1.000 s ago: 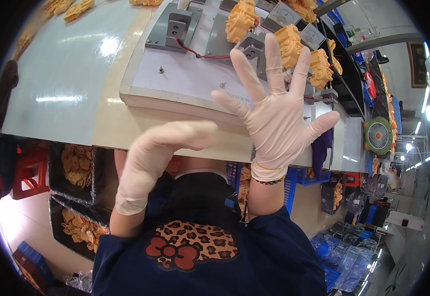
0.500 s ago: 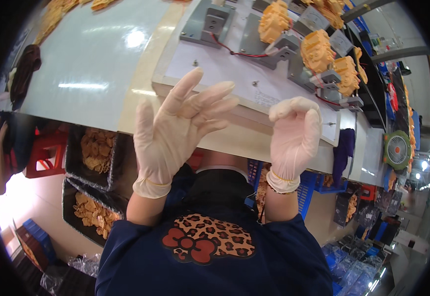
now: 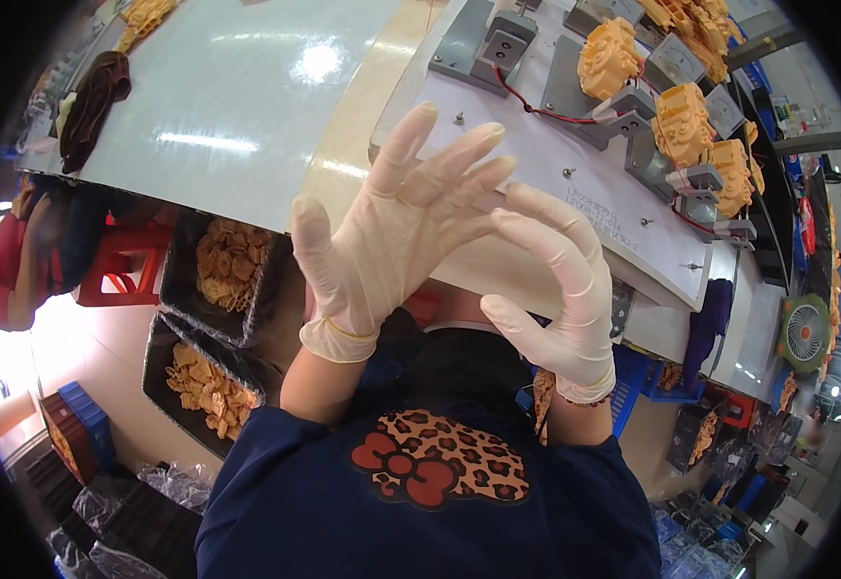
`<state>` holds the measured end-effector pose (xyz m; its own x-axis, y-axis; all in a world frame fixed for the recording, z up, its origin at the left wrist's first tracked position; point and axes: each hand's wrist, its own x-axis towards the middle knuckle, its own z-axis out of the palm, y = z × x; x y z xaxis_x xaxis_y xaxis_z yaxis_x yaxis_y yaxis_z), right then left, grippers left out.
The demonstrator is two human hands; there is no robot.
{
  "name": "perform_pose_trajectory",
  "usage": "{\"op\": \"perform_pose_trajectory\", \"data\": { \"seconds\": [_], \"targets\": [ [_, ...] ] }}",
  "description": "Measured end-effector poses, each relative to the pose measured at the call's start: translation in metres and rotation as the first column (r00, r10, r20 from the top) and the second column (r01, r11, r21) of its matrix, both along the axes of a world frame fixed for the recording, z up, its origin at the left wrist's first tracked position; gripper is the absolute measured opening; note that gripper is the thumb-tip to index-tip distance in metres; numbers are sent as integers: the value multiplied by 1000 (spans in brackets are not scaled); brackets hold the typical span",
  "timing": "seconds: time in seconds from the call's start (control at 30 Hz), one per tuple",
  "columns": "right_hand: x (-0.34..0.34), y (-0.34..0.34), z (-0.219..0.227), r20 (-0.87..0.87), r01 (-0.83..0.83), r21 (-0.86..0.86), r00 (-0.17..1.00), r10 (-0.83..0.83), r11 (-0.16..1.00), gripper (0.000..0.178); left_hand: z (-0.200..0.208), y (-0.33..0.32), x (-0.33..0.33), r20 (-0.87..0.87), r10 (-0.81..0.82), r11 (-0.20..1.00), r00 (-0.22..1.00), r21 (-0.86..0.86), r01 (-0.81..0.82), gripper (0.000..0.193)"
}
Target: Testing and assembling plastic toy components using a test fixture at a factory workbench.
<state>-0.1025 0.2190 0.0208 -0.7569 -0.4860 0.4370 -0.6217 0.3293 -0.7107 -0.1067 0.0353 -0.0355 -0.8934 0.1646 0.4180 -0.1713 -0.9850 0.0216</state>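
My left hand, in a thin white glove, is raised before the bench's near edge with its palm showing and its fingers spread. My right hand, gloved the same way, is beside it with bent fingers and the thumb held apart. Its fingertips come close to the left fingers; whether they touch, I cannot tell. No object shows in either hand. Beyond them lies a white fixture board carrying grey metal blocks with red and black wires. Yellow-orange moulded plastic parts sit on several of the blocks.
A glossy pale tabletop spreads to the left, with a dark cloth on it. Below stand black-lined bins of yellow parts and a red stool. Dial meters are behind the fixtures. A green fan stands far right.
My hands have come closer together. The right fingers, curled in before, have opened toward the left hand. The whole view has shifted, so the bench appears farther right.
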Motion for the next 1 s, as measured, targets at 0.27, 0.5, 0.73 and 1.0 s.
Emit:
{"op": "perform_pose_trajectory", "data": {
  "seconds": [0.27,0.5,0.73,1.0],
  "targets": [
    [25,66,10,360,81,-176,933,-12,981,49,-40,-95,24,-280,120,864,953,-443,-239,76],
    [109,221,-78,485,143,-833,654,580,534,53,-135,-205,122,473,657,536,588,-841,77,34],
    [240,222,-296,768,-196,582,450,-455,789,38,-389,-281,345,992,-86,92,-89,97,991,23],
    [210,190,-323,919,458,392,-234,-317,798,45,-419,-240,239,972,228,163,59,-98,982,26]
  ]
}}
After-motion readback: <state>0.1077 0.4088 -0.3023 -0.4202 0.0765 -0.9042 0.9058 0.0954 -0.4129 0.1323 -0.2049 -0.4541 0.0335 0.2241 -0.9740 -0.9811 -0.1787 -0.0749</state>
